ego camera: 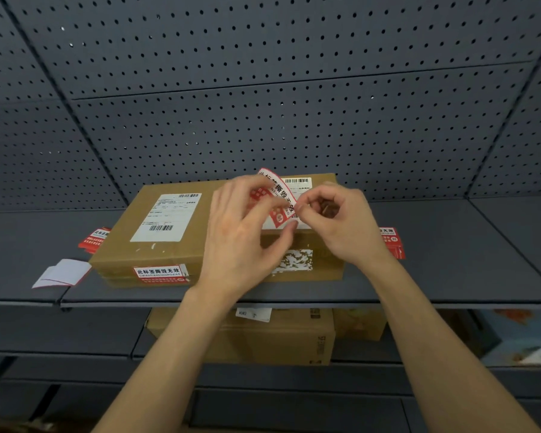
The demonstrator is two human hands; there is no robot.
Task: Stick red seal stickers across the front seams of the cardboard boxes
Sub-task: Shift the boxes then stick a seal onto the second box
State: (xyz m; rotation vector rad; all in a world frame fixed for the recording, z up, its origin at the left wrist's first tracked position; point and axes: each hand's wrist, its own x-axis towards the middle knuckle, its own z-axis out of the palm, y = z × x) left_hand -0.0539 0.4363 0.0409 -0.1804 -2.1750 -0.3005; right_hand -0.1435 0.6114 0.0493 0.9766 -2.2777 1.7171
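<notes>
Left hand [241,235] and right hand [338,223] pinch a red-and-white paper seal sticker [278,198] between fingertips above the flat brown cardboard box [328,262], apparently peeling its backing before sealing the seam.

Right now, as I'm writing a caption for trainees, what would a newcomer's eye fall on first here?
At the centre, the left hand and right hand both pinch a red sticker, held up over the right box on the grey shelf. Beside it, the left box already has a red seal across its front seam.
</notes>
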